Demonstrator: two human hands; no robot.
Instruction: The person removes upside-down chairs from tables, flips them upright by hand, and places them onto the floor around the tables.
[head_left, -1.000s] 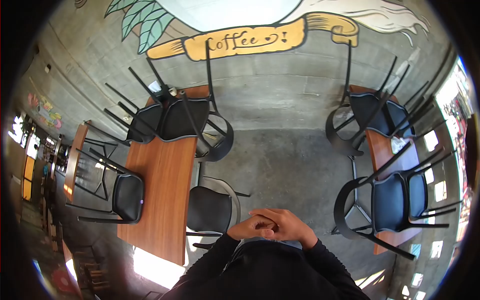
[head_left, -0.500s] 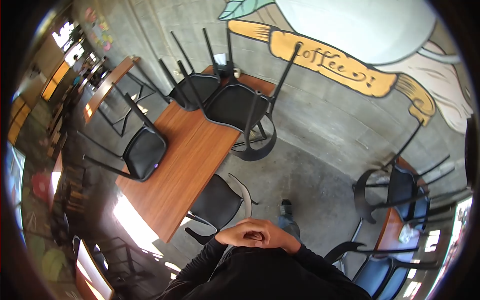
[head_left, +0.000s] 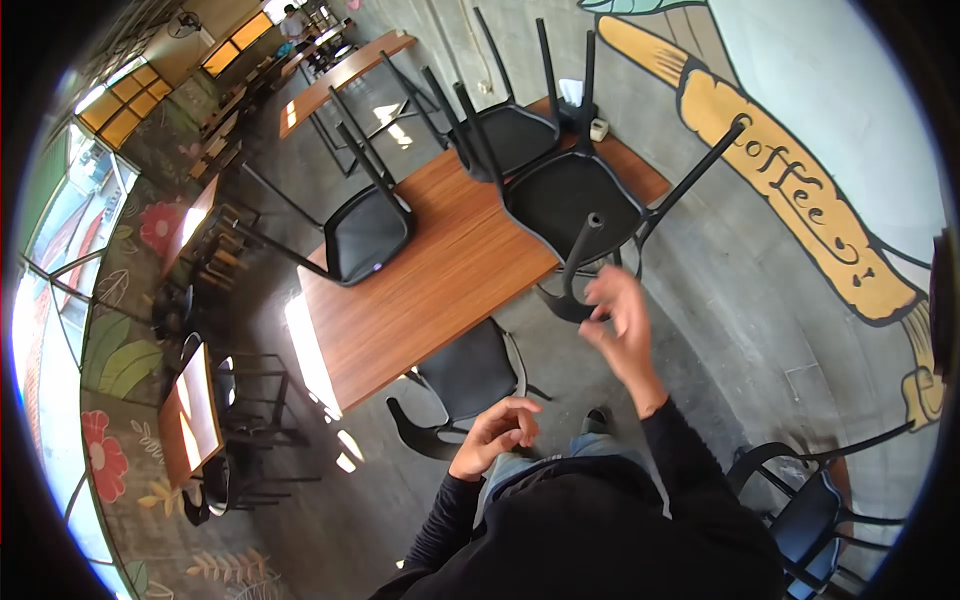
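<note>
My right hand is raised, fingers curved and apart with nothing in them, close to the legs and backrest of an upturned black chair on the wooden table. I cannot tell whether it touches that chair. Nearer my body, my left hand has loosely bent fingers, spread and holding nothing. Just past it, a black chair stands upright on the floor, partly under the table. Two more upturned chairs rest on the tabletop, one at the left edge and another at the back.
A small white cup-like item sits at the table's wall end. More chairs are at the lower right. A smaller table stands at the left, a long table farther back. A person is in the distance.
My hands were clasped together at my waist and have come apart. The right one has reached forward toward the upturned chair. My view has swung to the left.
</note>
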